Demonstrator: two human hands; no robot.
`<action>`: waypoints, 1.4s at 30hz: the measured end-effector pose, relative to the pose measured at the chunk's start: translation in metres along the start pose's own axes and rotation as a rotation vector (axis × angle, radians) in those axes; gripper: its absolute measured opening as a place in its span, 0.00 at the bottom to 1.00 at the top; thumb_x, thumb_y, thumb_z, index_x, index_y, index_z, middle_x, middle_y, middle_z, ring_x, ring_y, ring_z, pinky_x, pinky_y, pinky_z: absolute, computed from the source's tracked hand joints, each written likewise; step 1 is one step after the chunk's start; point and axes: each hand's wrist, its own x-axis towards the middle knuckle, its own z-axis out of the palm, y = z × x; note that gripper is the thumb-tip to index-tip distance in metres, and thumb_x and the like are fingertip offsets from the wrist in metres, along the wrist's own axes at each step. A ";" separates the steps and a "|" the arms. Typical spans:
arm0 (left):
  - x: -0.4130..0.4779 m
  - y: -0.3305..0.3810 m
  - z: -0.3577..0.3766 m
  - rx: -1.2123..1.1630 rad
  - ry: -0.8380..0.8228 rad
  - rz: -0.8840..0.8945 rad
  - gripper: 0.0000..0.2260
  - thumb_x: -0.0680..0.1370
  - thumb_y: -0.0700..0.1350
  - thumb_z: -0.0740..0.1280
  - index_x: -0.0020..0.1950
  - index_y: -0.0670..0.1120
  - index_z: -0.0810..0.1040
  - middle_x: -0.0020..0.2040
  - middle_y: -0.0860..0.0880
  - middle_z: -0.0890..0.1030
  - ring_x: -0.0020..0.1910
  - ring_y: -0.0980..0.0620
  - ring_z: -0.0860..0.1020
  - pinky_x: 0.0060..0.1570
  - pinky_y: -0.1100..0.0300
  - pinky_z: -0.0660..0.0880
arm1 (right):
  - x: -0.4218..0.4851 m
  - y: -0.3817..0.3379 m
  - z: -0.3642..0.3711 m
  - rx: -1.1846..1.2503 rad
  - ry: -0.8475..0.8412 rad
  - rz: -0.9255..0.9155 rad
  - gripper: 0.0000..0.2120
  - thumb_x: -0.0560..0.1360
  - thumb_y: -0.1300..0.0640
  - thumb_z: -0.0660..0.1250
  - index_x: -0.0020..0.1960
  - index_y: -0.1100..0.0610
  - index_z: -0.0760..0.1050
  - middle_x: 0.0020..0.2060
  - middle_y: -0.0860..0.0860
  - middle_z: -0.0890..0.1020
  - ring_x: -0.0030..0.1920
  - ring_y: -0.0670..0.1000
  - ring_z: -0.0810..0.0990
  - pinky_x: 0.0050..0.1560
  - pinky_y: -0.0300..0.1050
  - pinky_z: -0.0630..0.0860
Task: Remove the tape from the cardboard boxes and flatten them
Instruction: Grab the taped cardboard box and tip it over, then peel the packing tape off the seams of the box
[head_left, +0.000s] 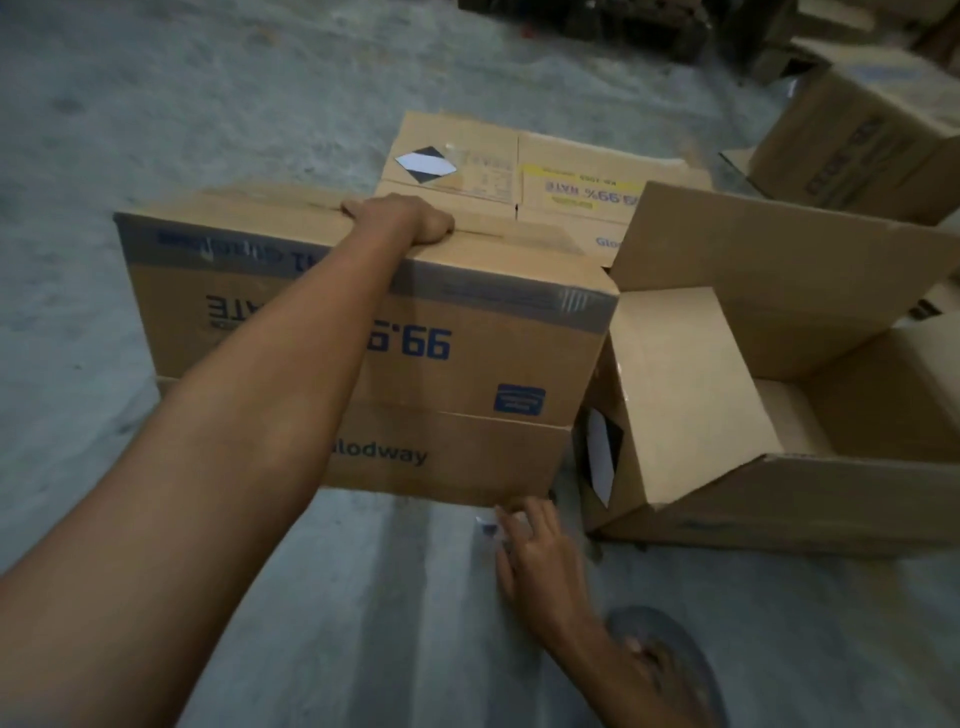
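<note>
Sealed box (363, 338): centre of view, standing on the floor (104, 130). Flattened box (519, 171): at 12 o'clock, lying directly behind the sealed box. Open box (779, 415): at 3 o'clock, just beside the sealed box, flaps raised. Further box (857, 145): at 2 o'clock, well apart, behind the open box. Foot (670, 670): at 5 o'clock, nearest the viewer.

We saw two bare forearms with no sleeves, no watch and no gloves; the left hand (402, 221) and right hand (535, 551) wore no rings; a bare foot rested in a dark grey sandal (670, 660).
</note>
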 end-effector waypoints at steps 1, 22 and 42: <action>0.000 0.000 0.001 0.001 0.004 0.002 0.33 0.77 0.66 0.52 0.78 0.50 0.63 0.79 0.43 0.61 0.77 0.39 0.60 0.73 0.33 0.48 | -0.007 0.004 0.007 -0.016 -0.042 0.057 0.17 0.73 0.56 0.70 0.61 0.57 0.78 0.57 0.55 0.77 0.54 0.56 0.79 0.46 0.47 0.80; -0.027 -0.006 -0.009 -0.036 0.023 0.088 0.29 0.79 0.61 0.53 0.75 0.46 0.68 0.76 0.41 0.66 0.74 0.37 0.64 0.71 0.30 0.48 | 0.106 -0.050 -0.197 0.311 0.492 -0.092 0.10 0.84 0.54 0.52 0.46 0.54 0.66 0.32 0.50 0.74 0.29 0.49 0.71 0.26 0.43 0.68; -0.126 -0.091 0.024 -0.096 0.172 -0.465 0.32 0.79 0.62 0.48 0.78 0.47 0.60 0.79 0.33 0.48 0.76 0.28 0.42 0.61 0.22 0.30 | 0.370 -0.168 -0.177 -0.304 -0.219 -0.303 0.10 0.81 0.52 0.57 0.49 0.59 0.71 0.52 0.63 0.80 0.56 0.63 0.78 0.53 0.52 0.76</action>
